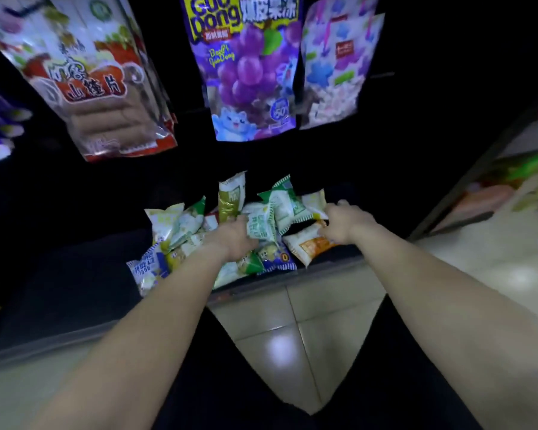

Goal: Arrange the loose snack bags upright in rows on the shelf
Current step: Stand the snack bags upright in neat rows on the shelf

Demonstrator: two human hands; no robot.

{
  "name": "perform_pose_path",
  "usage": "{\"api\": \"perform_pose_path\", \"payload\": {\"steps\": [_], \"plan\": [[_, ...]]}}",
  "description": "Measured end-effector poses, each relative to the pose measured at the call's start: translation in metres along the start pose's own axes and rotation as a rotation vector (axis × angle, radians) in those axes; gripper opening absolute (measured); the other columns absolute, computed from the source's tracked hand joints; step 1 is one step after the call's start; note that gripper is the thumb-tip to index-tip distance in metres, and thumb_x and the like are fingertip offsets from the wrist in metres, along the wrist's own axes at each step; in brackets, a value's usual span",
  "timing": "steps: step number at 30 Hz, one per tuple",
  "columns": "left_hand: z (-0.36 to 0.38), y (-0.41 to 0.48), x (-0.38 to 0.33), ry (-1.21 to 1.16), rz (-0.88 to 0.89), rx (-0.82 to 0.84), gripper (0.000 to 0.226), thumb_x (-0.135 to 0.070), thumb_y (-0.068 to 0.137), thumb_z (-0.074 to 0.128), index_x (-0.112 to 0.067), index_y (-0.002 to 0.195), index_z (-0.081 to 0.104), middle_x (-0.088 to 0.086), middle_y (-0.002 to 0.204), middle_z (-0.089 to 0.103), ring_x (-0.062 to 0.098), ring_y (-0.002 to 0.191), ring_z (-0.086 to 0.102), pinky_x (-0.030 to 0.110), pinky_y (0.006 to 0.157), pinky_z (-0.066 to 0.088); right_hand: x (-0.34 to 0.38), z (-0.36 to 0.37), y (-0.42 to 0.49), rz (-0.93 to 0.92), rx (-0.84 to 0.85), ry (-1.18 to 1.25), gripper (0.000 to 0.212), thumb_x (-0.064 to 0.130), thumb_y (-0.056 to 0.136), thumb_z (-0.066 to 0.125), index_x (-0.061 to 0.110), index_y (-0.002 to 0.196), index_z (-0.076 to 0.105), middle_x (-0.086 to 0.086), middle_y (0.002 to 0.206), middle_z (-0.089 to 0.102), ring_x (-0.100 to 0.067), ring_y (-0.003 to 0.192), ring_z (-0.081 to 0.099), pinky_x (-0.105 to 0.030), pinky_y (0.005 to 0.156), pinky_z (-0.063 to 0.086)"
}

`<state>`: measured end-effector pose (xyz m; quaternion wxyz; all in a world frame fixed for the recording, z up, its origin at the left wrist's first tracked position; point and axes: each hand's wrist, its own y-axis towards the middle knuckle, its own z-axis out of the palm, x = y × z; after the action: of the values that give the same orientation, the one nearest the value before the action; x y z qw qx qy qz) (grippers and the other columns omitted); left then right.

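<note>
Head view: snack bags (180, 226) lay heaped.
Left hand (233, 240): gripped green-white bag (260, 229).
Right hand (340, 225): touched orange bag (316, 246); grip unclear.

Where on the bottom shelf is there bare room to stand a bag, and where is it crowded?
Bare shelf lies left of the snack bag pile, plus a narrower strip right of the orange bag. Crowded mid-pile, where the left hand grips a green bag and the right hand reaches in. Behind: too dark to judge.
</note>
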<state>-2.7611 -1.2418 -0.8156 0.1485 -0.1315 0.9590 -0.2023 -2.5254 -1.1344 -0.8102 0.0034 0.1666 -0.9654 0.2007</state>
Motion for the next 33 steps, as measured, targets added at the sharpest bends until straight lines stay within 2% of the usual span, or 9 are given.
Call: {"api": "perform_pose_path", "payload": {"steps": [4,7,10,17,22,26,29,33], "plan": [[-0.003,-0.041,-0.021,0.044,0.066,-0.064,0.075,-0.051,0.094,0.054,-0.014,0.152,0.026,0.015,0.155,0.033,0.033,0.135,0.042,0.044,0.105,0.042,-0.017,0.003,-0.044,0.029,-0.075,0.005,0.074,0.054,0.088,0.061,0.021,0.150,0.037,-0.012,0.145,0.040,-0.035,0.127,0.048,-0.045,0.098,0.047],[-0.003,-0.056,-0.040,0.026,0.121,-0.148,0.072,-0.047,0.096,0.054,-0.016,0.154,0.024,0.012,0.158,0.030,0.032,0.137,0.042,0.040,0.106,0.040,-0.029,0.012,-0.060,0.044,-0.128,0.023,0.071,0.053,0.092,0.060,0.020,0.150,0.036,-0.012,0.149,0.038,-0.035,0.131,0.046,-0.046,0.101,0.046],[0.005,-0.044,-0.050,0.102,0.175,-0.174,0.069,-0.048,0.096,0.053,-0.018,0.152,0.027,0.011,0.154,0.034,0.033,0.132,0.046,0.042,0.099,0.044,-0.039,0.028,-0.051,0.042,-0.120,0.034,0.068,0.054,0.091,0.060,0.020,0.147,0.040,-0.011,0.144,0.041,-0.035,0.128,0.047,-0.046,0.098,0.047],[0.032,0.067,-0.051,0.279,0.214,-0.047,0.072,-0.053,0.095,0.052,-0.021,0.152,0.023,0.011,0.155,0.030,0.033,0.134,0.043,0.048,0.102,0.046,-0.067,0.105,0.053,0.087,0.089,0.112,0.066,0.048,0.086,0.062,0.020,0.143,0.041,-0.010,0.138,0.043,-0.034,0.125,0.046,-0.046,0.095,0.046],[0.048,0.148,-0.054,0.288,0.235,0.018,0.068,-0.052,0.095,0.051,-0.023,0.151,0.027,0.009,0.155,0.031,0.030,0.137,0.039,0.043,0.104,0.042,-0.086,0.146,0.141,0.127,0.153,0.199,0.066,0.047,0.087,0.062,0.019,0.144,0.041,-0.012,0.139,0.043,-0.035,0.126,0.045,-0.047,0.096,0.046],[0.077,0.181,-0.056,0.248,0.251,0.189,0.071,-0.053,0.094,0.051,-0.026,0.153,0.023,0.005,0.156,0.029,0.025,0.138,0.037,0.040,0.107,0.040,-0.095,0.177,0.193,0.147,0.195,0.291,0.071,0.058,0.090,0.055,0.019,0.148,0.038,-0.014,0.144,0.041,-0.036,0.130,0.043,-0.046,0.100,0.043],[0.089,0.191,-0.056,0.194,0.271,0.226,0.069,-0.054,0.094,0.053,-0.029,0.152,0.026,0.000,0.152,0.034,0.021,0.135,0.038,0.037,0.106,0.039,-0.095,0.198,0.215,0.186,0.249,0.420,0.086,0.076,0.086,0.046,0.019,0.149,0.036,-0.015,0.148,0.039,-0.036,0.133,0.043,-0.048,0.106,0.040],[0.099,0.195,-0.049,0.171,0.261,0.265,0.070,-0.056,0.093,0.053,-0.030,0.151,0.026,-0.002,0.151,0.035,0.019,0.135,0.038,0.036,0.107,0.037,-0.092,0.211,0.228,0.228,0.270,0.562,0.100,0.082,0.078,0.052,0.016,0.150,0.032,-0.015,0.147,0.041,-0.035,0.130,0.047,-0.046,0.102,0.043]]}}
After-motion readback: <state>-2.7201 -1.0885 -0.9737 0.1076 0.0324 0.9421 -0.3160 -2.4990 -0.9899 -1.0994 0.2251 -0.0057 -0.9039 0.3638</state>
